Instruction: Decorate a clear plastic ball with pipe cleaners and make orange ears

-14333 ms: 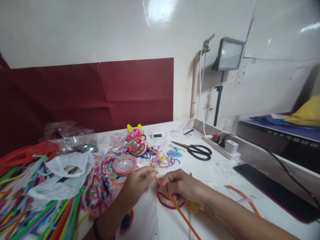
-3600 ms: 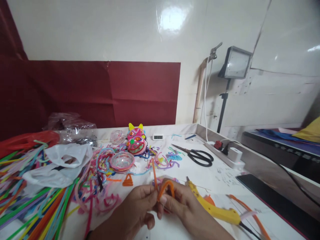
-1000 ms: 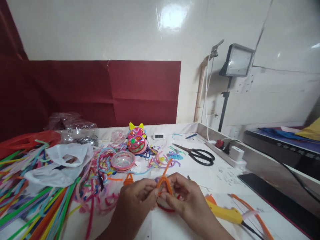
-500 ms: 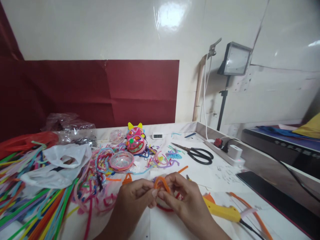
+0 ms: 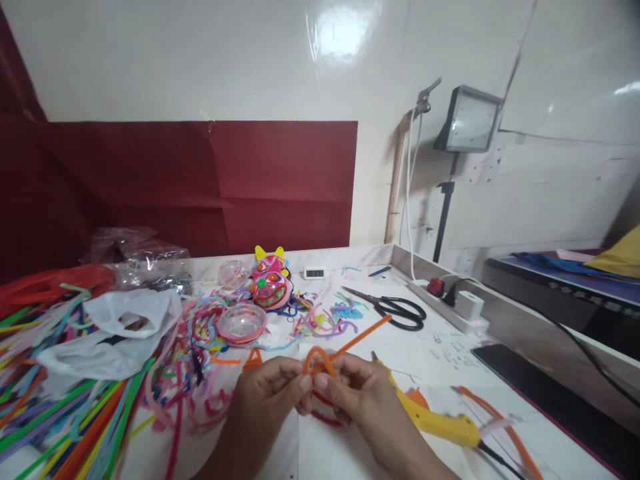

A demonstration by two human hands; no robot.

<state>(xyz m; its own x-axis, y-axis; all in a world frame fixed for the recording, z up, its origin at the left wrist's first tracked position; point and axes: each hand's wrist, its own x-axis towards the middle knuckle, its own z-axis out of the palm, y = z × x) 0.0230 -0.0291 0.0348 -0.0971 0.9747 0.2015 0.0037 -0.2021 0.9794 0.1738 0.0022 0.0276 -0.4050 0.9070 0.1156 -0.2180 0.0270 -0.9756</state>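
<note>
Both my hands meet low in the middle of the view, pinching one orange pipe cleaner point(image 5: 345, 345). My left hand point(image 5: 267, 400) grips its looped end between thumb and forefinger. My right hand point(image 5: 357, 400) holds the same loop from the right side. The free end of the pipe cleaner sticks out up and to the right. A red pipe-cleaner ring point(image 5: 325, 419) lies on the white table point(image 5: 440, 347) under my fingers.
A yellow glue gun point(image 5: 440, 425) lies right of my hands. Black scissors point(image 5: 395, 308), a power strip point(image 5: 460, 308) and a dark tablet point(image 5: 550, 387) sit further right. Loose pipe cleaners point(image 5: 65, 413), plastic bags point(image 5: 110, 333), a clear dish point(image 5: 243, 323) and a pink mask figure point(image 5: 270, 283) fill the left and back.
The orange pipe cleaner's free end swung from upright to pointing right and up, and the loop at my fingertips has tightened. My hands stayed in place.
</note>
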